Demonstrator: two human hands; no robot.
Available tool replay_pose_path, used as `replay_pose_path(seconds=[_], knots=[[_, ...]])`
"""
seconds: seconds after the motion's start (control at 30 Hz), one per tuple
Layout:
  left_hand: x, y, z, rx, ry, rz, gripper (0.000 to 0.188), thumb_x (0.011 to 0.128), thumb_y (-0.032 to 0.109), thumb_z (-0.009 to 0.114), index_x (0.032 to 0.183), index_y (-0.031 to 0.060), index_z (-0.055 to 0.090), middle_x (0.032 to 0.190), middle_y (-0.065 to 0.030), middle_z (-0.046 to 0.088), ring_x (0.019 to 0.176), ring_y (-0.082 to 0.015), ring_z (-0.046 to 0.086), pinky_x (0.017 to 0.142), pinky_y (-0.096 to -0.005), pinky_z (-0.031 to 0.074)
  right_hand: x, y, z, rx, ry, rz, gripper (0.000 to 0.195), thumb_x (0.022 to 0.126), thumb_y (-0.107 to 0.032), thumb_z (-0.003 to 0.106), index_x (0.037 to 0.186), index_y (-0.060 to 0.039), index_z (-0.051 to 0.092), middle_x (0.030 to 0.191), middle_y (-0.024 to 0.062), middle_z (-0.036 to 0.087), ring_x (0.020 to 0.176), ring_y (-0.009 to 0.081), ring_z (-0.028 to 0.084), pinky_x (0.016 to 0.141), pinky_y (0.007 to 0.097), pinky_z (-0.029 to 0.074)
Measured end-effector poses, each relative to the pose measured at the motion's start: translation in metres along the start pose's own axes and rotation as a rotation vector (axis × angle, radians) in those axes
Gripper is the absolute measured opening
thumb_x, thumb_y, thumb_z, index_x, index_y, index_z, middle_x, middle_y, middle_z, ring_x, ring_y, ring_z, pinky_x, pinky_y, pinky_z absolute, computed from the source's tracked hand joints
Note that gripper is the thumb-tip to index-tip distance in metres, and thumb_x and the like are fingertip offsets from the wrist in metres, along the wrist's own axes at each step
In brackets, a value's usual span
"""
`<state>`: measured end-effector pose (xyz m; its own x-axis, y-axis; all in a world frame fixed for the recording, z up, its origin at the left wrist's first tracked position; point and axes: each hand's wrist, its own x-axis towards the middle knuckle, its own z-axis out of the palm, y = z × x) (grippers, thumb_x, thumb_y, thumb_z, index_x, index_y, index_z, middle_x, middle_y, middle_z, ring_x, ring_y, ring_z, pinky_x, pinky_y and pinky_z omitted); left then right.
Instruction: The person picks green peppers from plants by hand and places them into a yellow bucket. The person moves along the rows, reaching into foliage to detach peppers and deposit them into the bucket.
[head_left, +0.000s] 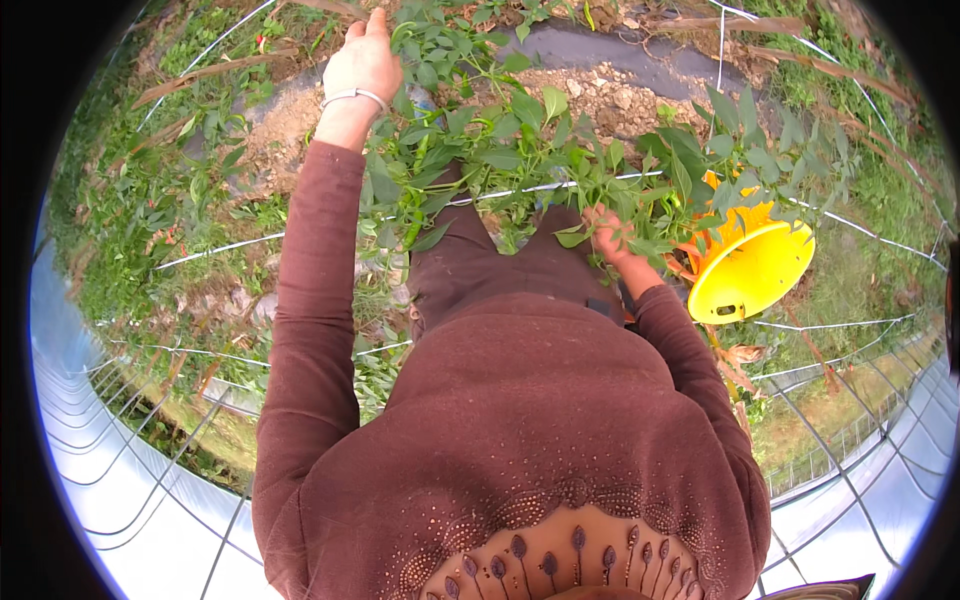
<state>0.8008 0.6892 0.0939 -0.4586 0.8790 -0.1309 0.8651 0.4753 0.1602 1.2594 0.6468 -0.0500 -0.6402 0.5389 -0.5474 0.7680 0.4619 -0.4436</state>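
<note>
My left hand (364, 67), with a bracelet at the wrist, reaches out to the upper left, its back facing up. Its fingertips are beside a curved green chili pepper (403, 30) and the leaves of a pepper plant (442, 52); what is under the fingers is hidden. Close to my thighs, my right hand (611, 236) is among leafy pepper stems, partly covered by leaves, so its grip is unclear. Slim green peppers (414, 221) hang on the plant between the hands. Right of my right hand, a yellow plastic bucket (750, 270) tilts with its rim toward me.
White strings (221, 249) run across the plant rows, one passing in front of my legs. Wooden stakes (214, 75) lean at the upper left. Black mulch film (600, 52) and stony soil (592, 90) lie beyond the plant. Red peppers (169, 238) show at left.
</note>
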Motion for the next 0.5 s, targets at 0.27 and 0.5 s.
replay_pose_path(seconds=[0.27, 0.5], knots=[[-0.005, 0.093, 0.140, 0.121, -0.711, 0.623, 0.016, 0.080, 0.010, 0.056, 0.093, 0.0080, 0.066, 0.094, -0.0144, 0.066, 0.092, -0.0306, 0.063, 0.079, -0.0396, 0.051, 0.000, -0.015, -0.015, -0.017, 0.225, -0.218, 0.021, 0.074, -0.006, 0.057, 0.092, -0.0170, 0.058, 0.085, 0.0073, 0.053, 0.078, 0.0294, 0.057, 0.059, 0.0411, 0.044], [-0.039, 0.102, 0.208, -0.002, -0.931, 0.766, 0.028, 0.077, 0.018, 0.064, 0.104, 0.0098, 0.064, 0.114, -0.0118, 0.055, 0.103, -0.0283, 0.058, 0.080, -0.0397, 0.050, -0.001, -0.009, -0.005, 0.003, 0.188, -0.171, 0.024, 0.074, -0.004, 0.059, 0.095, -0.0155, 0.059, 0.087, 0.0075, 0.054, 0.082, 0.0288, 0.057, 0.063, 0.0411, 0.046]])
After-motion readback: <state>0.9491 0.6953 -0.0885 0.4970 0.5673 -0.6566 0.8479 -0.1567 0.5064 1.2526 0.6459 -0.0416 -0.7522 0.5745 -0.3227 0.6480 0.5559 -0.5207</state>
